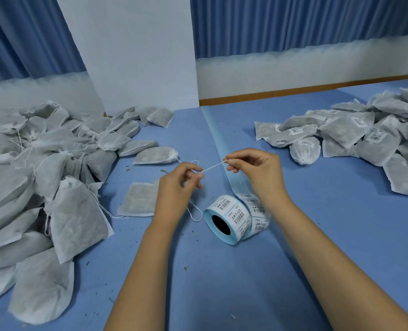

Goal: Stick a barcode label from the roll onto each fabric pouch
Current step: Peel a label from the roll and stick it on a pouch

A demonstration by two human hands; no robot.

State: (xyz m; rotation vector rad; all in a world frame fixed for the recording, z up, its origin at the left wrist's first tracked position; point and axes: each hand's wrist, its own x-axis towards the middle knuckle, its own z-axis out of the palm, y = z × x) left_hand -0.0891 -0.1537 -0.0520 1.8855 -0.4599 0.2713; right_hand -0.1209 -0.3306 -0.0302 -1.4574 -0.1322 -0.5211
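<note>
Barcodes with blurred Chinese print on label roll [231, 212] and pouches [341, 131]

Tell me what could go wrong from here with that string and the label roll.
1. The white string is stretched taut between the left hand and the right hand. A harder pull might snap it or slip it from either grip.
2. Its loose loop hangs beside the label roll, which rests on its rounded side. A snag there could set the roll rolling away.
</note>
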